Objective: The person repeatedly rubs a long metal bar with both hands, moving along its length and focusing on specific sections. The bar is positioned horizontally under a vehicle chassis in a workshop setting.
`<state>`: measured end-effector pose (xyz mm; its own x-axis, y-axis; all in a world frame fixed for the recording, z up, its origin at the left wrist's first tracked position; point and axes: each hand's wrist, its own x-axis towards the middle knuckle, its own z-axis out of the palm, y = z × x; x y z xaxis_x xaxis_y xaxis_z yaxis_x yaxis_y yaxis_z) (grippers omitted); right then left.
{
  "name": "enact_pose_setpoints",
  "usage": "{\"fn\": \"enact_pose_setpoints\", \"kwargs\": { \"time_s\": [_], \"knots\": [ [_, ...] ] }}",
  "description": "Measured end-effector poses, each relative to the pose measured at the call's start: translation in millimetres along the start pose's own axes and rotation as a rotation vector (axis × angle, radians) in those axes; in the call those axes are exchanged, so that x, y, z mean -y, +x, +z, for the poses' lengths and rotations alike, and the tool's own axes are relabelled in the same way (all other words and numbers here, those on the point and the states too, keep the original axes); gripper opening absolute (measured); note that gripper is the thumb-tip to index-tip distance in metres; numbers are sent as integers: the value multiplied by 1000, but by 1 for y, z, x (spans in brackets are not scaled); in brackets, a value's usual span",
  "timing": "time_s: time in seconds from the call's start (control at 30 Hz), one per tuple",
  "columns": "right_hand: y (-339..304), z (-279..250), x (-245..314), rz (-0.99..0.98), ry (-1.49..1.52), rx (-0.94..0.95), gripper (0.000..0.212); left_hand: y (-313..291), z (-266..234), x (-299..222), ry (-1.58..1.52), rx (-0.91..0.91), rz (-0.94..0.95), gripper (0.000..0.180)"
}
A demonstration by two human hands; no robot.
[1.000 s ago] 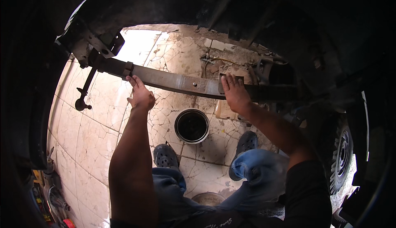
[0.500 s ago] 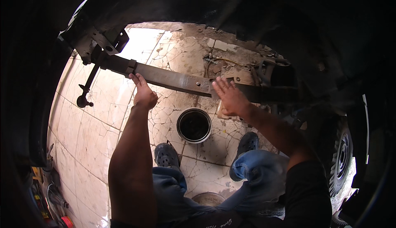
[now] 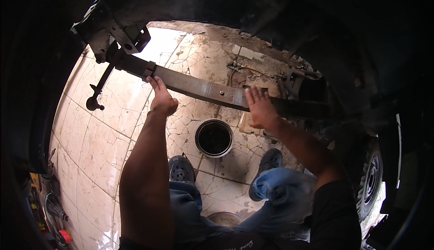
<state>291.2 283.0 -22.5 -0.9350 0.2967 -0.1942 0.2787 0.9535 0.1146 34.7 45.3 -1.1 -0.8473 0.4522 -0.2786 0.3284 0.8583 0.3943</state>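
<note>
A long, slightly curved steel leaf spring point(image 3: 194, 83) runs across the view under a vehicle's dark body. My left hand point(image 3: 163, 100) is at its near edge, beside a metal clip point(image 3: 150, 69). Two of its fingers stretch up to the clip; the others are partly hidden. My right hand point(image 3: 263, 110) lies with fingers extended on the spring, right of a small bolt head point(image 3: 222, 92). Its palm side is hidden, so I cannot see whether anything thin is under it. A round dark container point(image 3: 214, 138) stands on the floor below the spring.
A dark rod with a ball end point(image 3: 94, 103) hangs at the left. Cracked floor tiles point(image 3: 90, 137) lie below, with rubble point(image 3: 246, 76) at the back. A wheel point(image 3: 371, 177) stands at right; tools point(image 3: 52, 209) lie at lower left. My clogs flank the container.
My right hand has slid a little to the right along the leaf spring. My left hand keeps its place by the clip. The whole view has shifted slightly.
</note>
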Motion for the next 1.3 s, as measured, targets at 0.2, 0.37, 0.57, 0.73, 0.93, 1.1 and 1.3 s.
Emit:
{"fn": "enact_pose_setpoints", "kwargs": {
  "time_s": [0.2,0.37,0.57,0.73,0.93,1.1,1.3],
  "knots": [
    [-4,-3,5,-174,14,-31,112,-1,-2,0,0,13,-20,105],
    [-14,-7,-27,87,-23,53,111,-3,-5,9,15,44,22,106],
    [-4,2,27,-93,-2,-27,112,-2,-4,-3,2,16,-7,107],
    [-23,-1,2,-140,34,-40,108,-3,-3,10,-11,-2,36,106],
    [-48,-4,-11,106,-19,44,104,-2,1,13,-13,-20,66,105],
    [-17,8,24,-30,80,-91,100,3,3,11,-42,-42,63,105],
    [-41,22,-23,-23,25,-138,98,-10,-15,0,-49,99,32,108]
  ]
}}
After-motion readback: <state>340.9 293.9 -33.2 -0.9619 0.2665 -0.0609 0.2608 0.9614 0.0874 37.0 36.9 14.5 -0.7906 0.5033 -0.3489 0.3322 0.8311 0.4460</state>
